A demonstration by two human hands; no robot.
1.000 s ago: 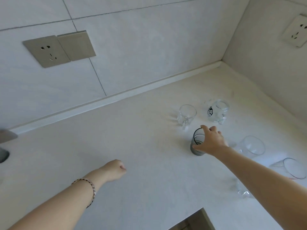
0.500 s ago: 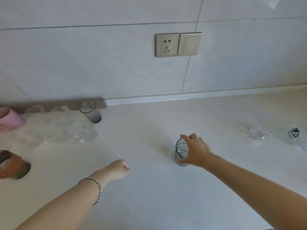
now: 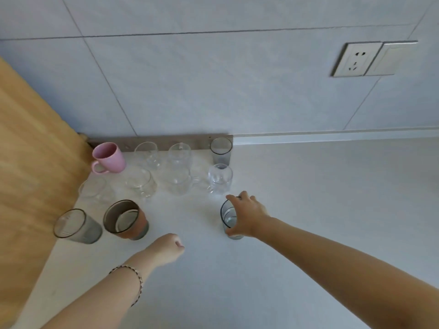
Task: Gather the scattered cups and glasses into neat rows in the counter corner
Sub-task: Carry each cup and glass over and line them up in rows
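Note:
My right hand (image 3: 247, 216) grips a grey-tinted glass (image 3: 228, 219) from its right side, just in front of the gathered group in the counter corner. The back row holds a pink mug (image 3: 108, 158), two clear glasses (image 3: 147, 154) and a grey tumbler (image 3: 221, 150). In the middle row stand several clear glasses, with a round clear glass (image 3: 219, 178) right behind the held one. At the front left stand a grey tumbler (image 3: 74, 226) and a brown cup (image 3: 124, 219). My left hand (image 3: 166, 250) is a closed fist with nothing in it, resting low over the counter.
A wooden panel (image 3: 31, 167) bounds the corner on the left. The tiled wall behind carries a socket and switch plate (image 3: 370, 59). The white counter (image 3: 332, 198) stretches to the right.
The view has swung left to the corner group. My right hand has carried the grey-tinted glass leftward, close to the rows. My left fist has stayed closed.

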